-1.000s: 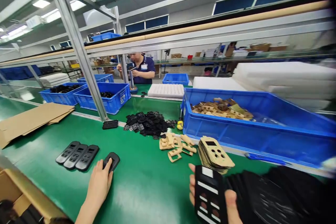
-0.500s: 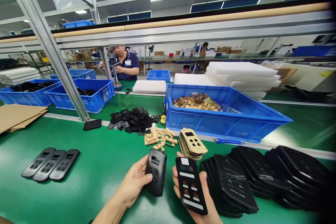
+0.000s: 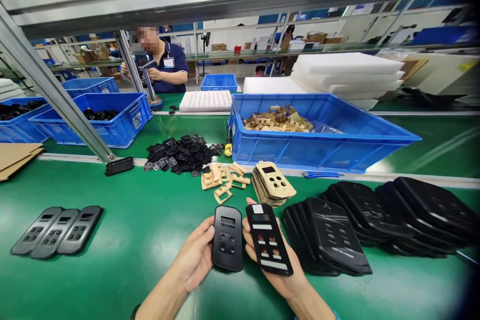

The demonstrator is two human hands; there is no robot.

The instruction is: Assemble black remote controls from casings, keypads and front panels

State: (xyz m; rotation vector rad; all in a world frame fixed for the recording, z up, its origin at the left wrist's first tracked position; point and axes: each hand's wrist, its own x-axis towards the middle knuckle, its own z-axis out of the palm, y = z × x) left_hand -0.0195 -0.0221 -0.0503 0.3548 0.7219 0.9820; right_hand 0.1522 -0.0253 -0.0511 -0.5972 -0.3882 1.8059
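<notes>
My left hand point(image 3: 195, 255) grips a black remote housing point(image 3: 227, 238) with button holes, held face up just above the green belt. Right beside it, my right hand point(image 3: 275, 272) holds a flat black overlay sheet point(image 3: 268, 246) with white strips and cut-outs. The two parts sit side by side, almost touching. A fanned row of black overlay sheets point(image 3: 360, 225) lies just right of my right hand. A stack of tan backing cards point(image 3: 272, 184) rests beyond my hands.
Three finished black housings point(image 3: 56, 230) lie at the left. Loose tan strips point(image 3: 221, 180) and a heap of small black parts point(image 3: 180, 152) sit mid-belt. A blue bin point(image 3: 318, 145) of tan scraps stands behind. A person point(image 3: 161, 62) works across the line beside more blue bins point(image 3: 93, 120).
My left hand picked the housing up from the belt at the left and brought it next to the overlay sheet, turning its face up. The view shifted right and down.
</notes>
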